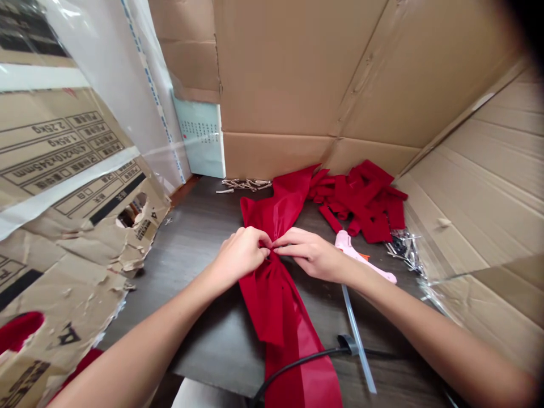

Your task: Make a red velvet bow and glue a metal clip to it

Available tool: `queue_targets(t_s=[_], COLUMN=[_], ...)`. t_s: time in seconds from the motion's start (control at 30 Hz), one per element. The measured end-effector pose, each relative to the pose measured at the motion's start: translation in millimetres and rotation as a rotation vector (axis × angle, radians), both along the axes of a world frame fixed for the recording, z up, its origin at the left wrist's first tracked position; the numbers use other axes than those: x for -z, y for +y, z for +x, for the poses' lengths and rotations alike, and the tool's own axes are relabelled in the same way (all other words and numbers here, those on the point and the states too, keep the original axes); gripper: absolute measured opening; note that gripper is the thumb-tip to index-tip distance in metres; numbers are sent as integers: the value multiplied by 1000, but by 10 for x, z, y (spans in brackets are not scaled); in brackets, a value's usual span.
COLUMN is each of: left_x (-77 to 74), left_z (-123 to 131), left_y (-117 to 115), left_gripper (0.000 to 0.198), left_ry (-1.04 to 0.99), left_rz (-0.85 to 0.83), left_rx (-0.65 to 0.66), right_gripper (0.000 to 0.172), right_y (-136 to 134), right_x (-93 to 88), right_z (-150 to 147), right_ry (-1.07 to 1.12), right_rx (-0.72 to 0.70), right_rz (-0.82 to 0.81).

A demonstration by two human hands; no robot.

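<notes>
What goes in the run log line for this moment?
left hand: pinching red fabric bow | right hand: pinching its centre | nearby: pink glue gun, glue stick

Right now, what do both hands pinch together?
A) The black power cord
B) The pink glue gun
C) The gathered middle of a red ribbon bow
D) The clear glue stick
C. The left hand and right hand meet at the gathered middle of the red ribbon bow, with their fingertips pinching its folds.
</notes>
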State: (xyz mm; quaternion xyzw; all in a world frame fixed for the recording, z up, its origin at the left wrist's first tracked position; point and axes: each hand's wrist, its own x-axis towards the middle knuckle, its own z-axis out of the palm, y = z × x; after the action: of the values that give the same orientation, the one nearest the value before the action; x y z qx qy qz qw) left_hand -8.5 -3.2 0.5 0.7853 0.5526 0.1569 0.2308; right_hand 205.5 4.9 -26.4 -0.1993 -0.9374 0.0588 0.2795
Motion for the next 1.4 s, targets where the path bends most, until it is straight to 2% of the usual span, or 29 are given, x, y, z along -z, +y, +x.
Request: queue_targets(t_s=[0.17, 0.33, 0.47, 0.57, 0.8, 0.9, 0.97, 1.03, 1.1, 1.17, 1.3, 1.4], left_x=[41, 61, 76, 104, 110, 86, 71, 66, 76, 102, 162, 157], left_z=[13, 33, 53, 59, 57, 51, 43, 34, 24, 15, 10, 10], left_y=[9, 0, -8, 3, 15, 3, -7, -11, -6, 8, 28, 4], left_gripper=[17, 14, 15, 18, 16, 14, 11, 11, 14, 17, 21, 17], left_ry=[-36, -60, -49, -74, -34, 6, 33, 58, 97, 153, 243, 283], left_rz=[18, 1, 2, 16, 72, 97, 124, 175, 251, 337, 461, 499], left_rx=[28, 42, 23, 56, 123, 146, 158, 191, 273, 375, 453, 455], right_gripper=[38, 35, 33, 38, 48, 39, 28, 20, 19, 19, 19, 29], right_y=[-70, -112, -157, -184, -220, -158, -37, 155, 409, 706, 1333, 1731], right_x=[-55, -84, -131, -176, -258, -366, -467, -570, -651, -693, -642, -522], right_z=[17, 25, 47, 58, 20, 3, -10, -49, -136, -278, -656, -895], right_ry=[-173, -167, -250, -352, -408, -407, -400, -387, -406, -425, -447, -467], right_rx=[12, 20, 76, 128, 180, 150, 111, 155, 361, 486, 659, 739], right_rz=[131, 137, 75, 39, -149, -245, -307, -316, -261, -231, -194, -217])
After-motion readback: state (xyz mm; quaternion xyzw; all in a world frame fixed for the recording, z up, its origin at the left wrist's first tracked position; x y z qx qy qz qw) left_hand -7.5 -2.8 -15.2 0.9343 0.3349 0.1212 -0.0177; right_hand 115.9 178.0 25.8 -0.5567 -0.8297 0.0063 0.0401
